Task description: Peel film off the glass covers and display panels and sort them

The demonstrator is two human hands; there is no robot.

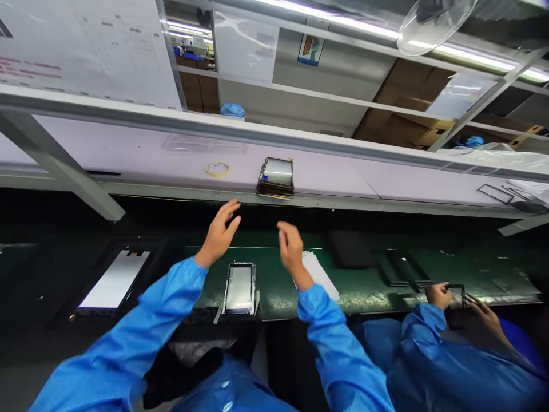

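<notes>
Over the bench (pixel 277 292) hang both hands (pixel 218 236) (pixel 292 247) (half open, empty)

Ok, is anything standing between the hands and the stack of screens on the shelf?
Only the shelf's front edge: the stack of screens rests right at it, and the left hand and right hand are lower in the picture. Nothing loose shows in the way; the tape roll lies left of the stack.

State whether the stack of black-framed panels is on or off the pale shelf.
On: the stack rests near the front edge of the pale shelf, right of the yellow ring in the picture.
</notes>
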